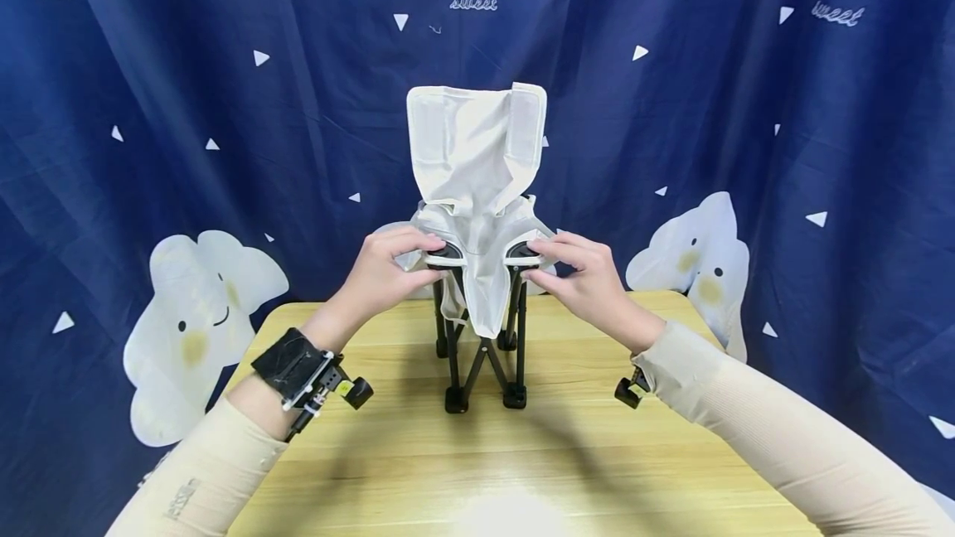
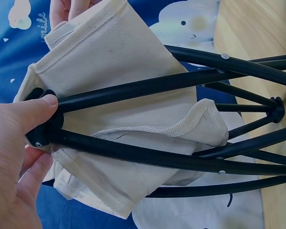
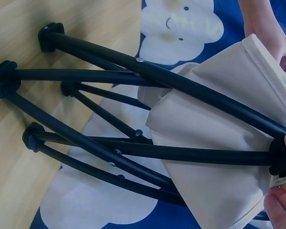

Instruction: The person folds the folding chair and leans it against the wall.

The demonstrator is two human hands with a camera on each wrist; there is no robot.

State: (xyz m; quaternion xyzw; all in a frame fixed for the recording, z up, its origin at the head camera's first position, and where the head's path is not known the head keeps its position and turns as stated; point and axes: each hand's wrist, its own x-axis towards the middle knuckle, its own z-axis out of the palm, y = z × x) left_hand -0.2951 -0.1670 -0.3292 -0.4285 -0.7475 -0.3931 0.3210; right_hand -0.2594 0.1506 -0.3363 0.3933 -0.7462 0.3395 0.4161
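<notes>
Left grip [image 1: 383, 270], right grip [image 1: 589, 278] pinch frame [image 1: 486, 347] | fabric [image 1: 481, 164] between | table [image 1: 373, 429] below | curtain [image 1: 321, 89] behind

Seat fabric [image 1: 477, 139] – woven cloth, matt; hems [image 3: 269, 71] rough with stitching | frame tubes [image 2: 133, 88]: smooth, metal-looking, faint sheen | rivets [image 2: 225, 56]: shiny metal | feet [image 1: 457, 400]: apparently plastic | tabletop [image 1: 388, 471]: wood-grain, smooth, glossy under glare | curtain [image 1: 336, 40] – creased cloth, low sheen | sleeves [image 1: 783, 446]: thin matt cloth

Cream sleeves [image 1: 783, 437], grey lettering [image 1: 182, 499], black wrist strap [image 1: 288, 363]
</notes>
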